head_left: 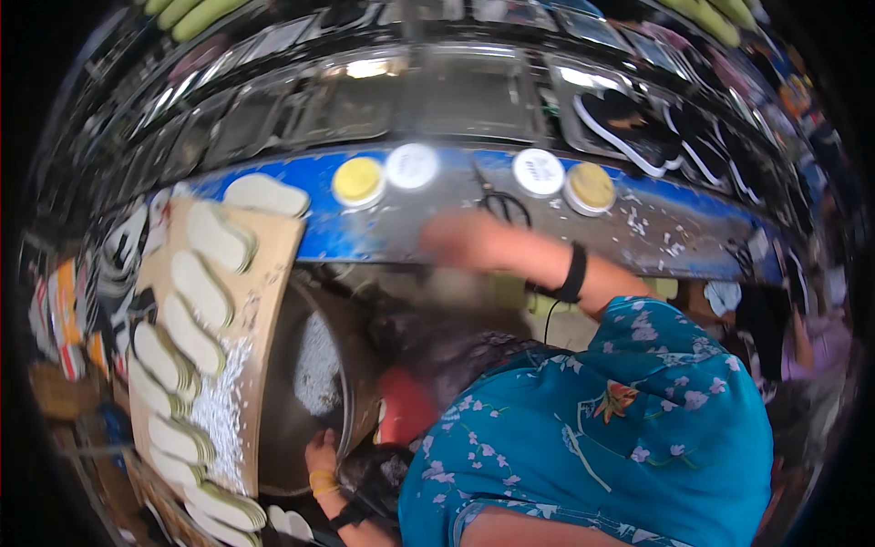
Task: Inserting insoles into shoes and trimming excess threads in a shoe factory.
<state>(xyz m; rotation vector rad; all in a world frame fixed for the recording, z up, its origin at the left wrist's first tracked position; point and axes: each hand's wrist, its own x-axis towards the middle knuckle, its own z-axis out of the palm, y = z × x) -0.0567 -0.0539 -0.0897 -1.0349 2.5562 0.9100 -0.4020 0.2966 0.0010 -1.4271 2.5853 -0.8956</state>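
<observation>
My left hand (pixel 322 453), with yellow bands at the wrist, is over the near part of a large metal drum (pixel 351 387). Its fingers look curled together; anything between them is too small to make out. Small white bits (pixel 319 369) lie inside the drum. My right hand (pixel 448 239) is smeared by motion at the front edge of a blue, worn bench (pixel 383 228), close to black-handled scissors (pixel 503 206). To the left, a wooden board (pixel 284 239) bears several stacks of pale insoles (pixel 202 290) and scattered white scraps (pixel 239 392).
Along the bench stand two tubs of yellow stuff (pixel 358 181) (pixel 591 187) and two white round lids (pixel 412 166) (pixel 538 171). Behind it, metal trays (pixel 478 91) line racks, with black white-soled shoes (pixel 624 128) at the right. A blurred red thing (pixel 406 406) lies by my lap.
</observation>
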